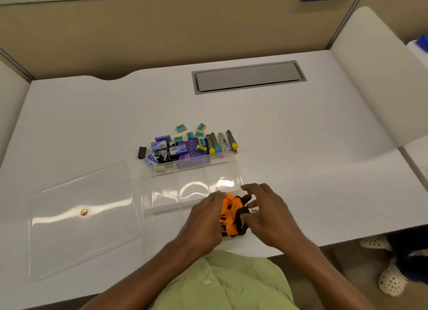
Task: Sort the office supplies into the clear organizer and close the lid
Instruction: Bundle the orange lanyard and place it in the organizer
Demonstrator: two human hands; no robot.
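In the head view, the left hand (203, 219) and the right hand (266, 214) together held a bundle of orange and black items (232, 214) at the near right corner of the clear organizer (148, 189), its lid (81, 221) lying open to the left.

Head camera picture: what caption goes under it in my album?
Both hands hold orange-and-black items over an open clear organizer.

Bright, even overhead light; white glare streaks on the clear lid (83, 219); edges bow; hands slightly blurred.
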